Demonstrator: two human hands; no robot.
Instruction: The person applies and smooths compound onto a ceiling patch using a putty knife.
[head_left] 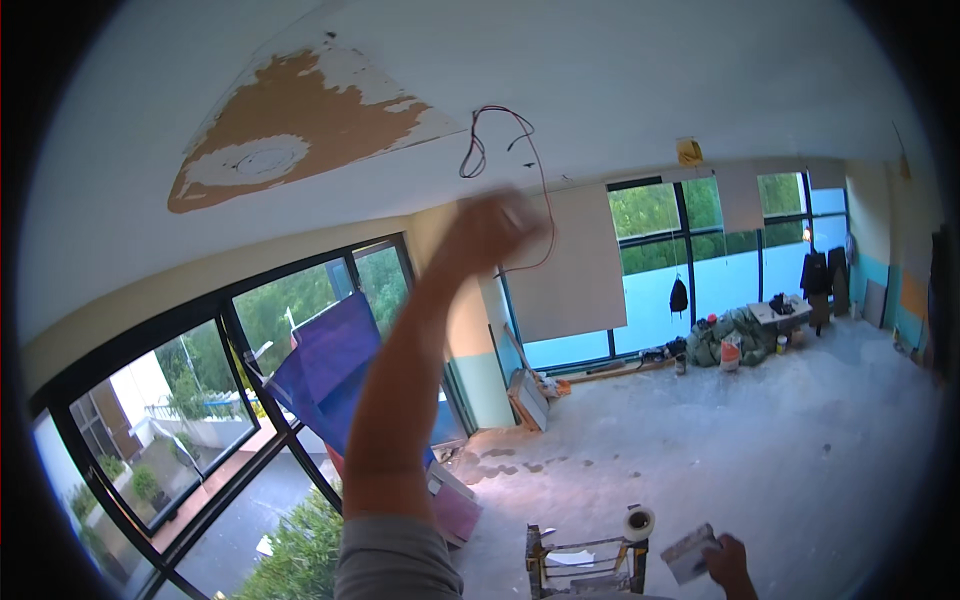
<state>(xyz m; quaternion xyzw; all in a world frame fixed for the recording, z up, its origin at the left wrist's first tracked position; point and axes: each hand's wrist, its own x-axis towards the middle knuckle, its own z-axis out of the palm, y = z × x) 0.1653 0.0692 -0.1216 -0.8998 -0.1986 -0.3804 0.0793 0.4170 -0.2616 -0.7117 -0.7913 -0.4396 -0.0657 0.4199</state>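
Observation:
My left hand (495, 230) is raised on a bare forearm toward the ceiling, smeared by motion, so its fingers do not show clearly. Right beside it, a thin red and black cable (486, 150) dangles from the ceiling in loops. Whether the hand touches the cable I cannot tell. Low at the right, my right hand (730, 565) grips a wide flat putty knife (690, 553), its blade pointing left. Overhead, a brown bare patch (310, 110) with ragged white edges spreads across the white ceiling (620, 70).
Below me stands a stepladder (537, 560), a roll of tape (638, 522) on its top. An open window (160, 430) and purple-blue sheeting (340, 350) are at the left. Stacked panels (528, 398) lean by the pillar; a green heap (735, 340) lies near the far windows.

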